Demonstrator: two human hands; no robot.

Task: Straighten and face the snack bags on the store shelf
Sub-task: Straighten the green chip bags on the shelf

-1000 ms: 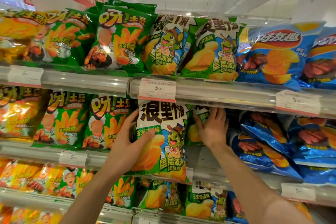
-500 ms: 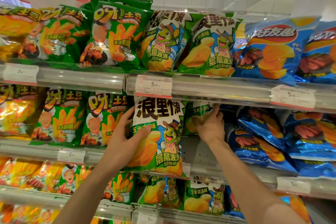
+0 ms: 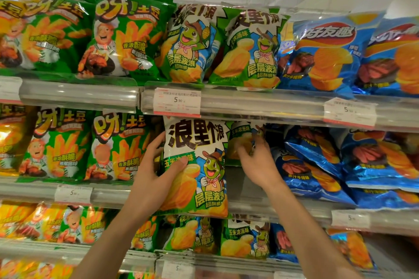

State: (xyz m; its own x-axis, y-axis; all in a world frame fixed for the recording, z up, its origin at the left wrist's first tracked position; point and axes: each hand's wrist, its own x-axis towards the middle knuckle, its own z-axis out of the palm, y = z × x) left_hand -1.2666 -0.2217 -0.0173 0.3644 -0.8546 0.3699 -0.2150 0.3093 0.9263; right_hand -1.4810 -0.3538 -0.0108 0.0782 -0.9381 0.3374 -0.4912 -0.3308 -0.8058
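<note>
My left hand [image 3: 156,176] grips the left edge of a white-and-green turtle chip bag [image 3: 199,165], upright at the front of the middle shelf [image 3: 249,208], thumb across its face. Behind it to the right stands a second turtle chip bag [image 3: 241,140], deeper on the shelf and partly hidden. My right hand [image 3: 256,161] reaches in and pinches that rear bag at its right side. Blur hides the fingertips.
Green fries bags [image 3: 61,145] fill the middle shelf to the left. Blue chip bags [image 3: 340,165] lie slumped and tilted to the right. The upper shelf rail [image 3: 260,106] with price tags sits just above both hands. More bags line the shelves above and below.
My right hand has dropped from the rear bag's top and now closes on its right side. The left hand keeps its hold on the front bag.
</note>
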